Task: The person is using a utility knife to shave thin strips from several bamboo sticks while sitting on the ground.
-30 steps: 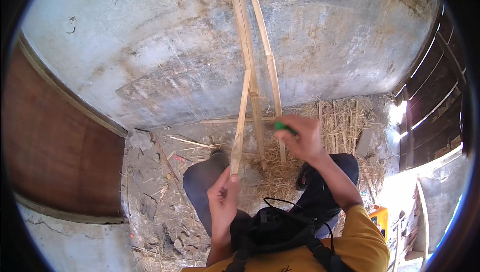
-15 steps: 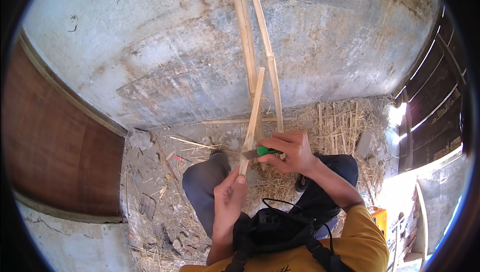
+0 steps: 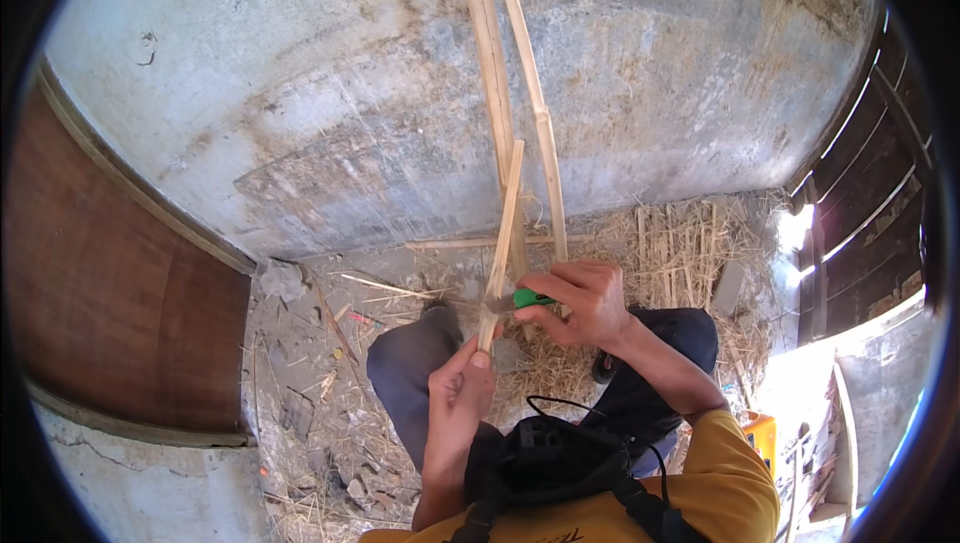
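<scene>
My left hand (image 3: 460, 383) grips the lower end of a pale split bamboo strip (image 3: 507, 213), thumb on its face. The strip points up and away, tilted slightly right. In my right hand (image 3: 585, 305) is a green-handled knife (image 3: 532, 298), fingers closed round the handle. Its blade (image 3: 498, 305) lies across the strip a little above my left hand. The blade looks slightly blurred, and part of the handle is hidden by my fingers.
Two long bamboo poles (image 3: 543, 133) lean on the stained wall (image 3: 350, 93) ahead. Straw and shavings (image 3: 550, 368) litter the floor between my legs. More cut strips (image 3: 680, 253) lie at the right. A brown door panel (image 3: 130, 283) stands at left, a yellow container (image 3: 760, 438) at lower right.
The bamboo strip's far end has shifted slightly left and down. The knife stays at nearly the same spot on the strip, its blade turned a little. Both hands keep their hold.
</scene>
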### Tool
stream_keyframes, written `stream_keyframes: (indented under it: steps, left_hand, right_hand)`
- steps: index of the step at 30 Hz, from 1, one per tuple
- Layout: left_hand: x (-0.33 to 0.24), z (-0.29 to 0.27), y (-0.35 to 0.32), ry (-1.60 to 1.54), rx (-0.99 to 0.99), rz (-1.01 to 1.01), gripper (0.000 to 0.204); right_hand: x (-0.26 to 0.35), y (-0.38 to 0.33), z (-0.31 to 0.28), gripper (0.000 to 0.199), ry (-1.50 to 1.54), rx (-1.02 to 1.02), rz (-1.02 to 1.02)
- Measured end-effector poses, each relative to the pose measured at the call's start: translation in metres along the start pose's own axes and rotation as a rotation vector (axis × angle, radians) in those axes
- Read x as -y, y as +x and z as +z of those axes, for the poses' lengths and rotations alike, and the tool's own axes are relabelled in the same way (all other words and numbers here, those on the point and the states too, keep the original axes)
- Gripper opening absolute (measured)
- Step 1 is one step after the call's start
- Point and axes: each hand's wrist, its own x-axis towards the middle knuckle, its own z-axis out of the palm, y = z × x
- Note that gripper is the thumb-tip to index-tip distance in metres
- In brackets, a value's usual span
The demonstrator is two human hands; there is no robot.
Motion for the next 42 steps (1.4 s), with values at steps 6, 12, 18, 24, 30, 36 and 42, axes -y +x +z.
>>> stream_keyframes:
  steps: [6,12,18,24,30,36,42]
  left_hand:
    - [-0.001,-0.009,-0.022,0.040,0.061,-0.040,0.038]
    - [0.018,-0.028,-0.017,0.070,-0.034,-0.057,0.039]
    - [0.015,-0.021,-0.009,0.004,0.006,0.016,0.050]
    - [0.011,-0.014,-0.009,-0.018,0.019,0.002,0.051]
    - [0.008,-0.011,-0.009,0.014,0.024,0.016,0.051]
    - [0.011,-0.013,-0.017,-0.004,0.003,-0.077,0.043]
    - [0.026,-0.025,-0.025,0.016,0.009,-0.011,0.047]
  right_hand:
    - [-0.047,0.013,-0.016,0.022,-0.105,-0.164,0.395]
    - [-0.071,0.004,-0.046,0.035,-0.018,-0.330,0.366]
    - [-0.031,-0.013,0.009,0.034,0.224,-0.060,0.069]
    - [-0.006,-0.011,0.006,0.028,0.188,0.114,-0.006]
    - [-0.006,-0.011,0.006,0.029,0.154,0.101,-0.010]
    - [-0.026,-0.011,0.005,0.025,-0.036,-0.056,0.127]
    - [-0.055,0.003,-0.029,0.035,0.064,-0.248,0.227]
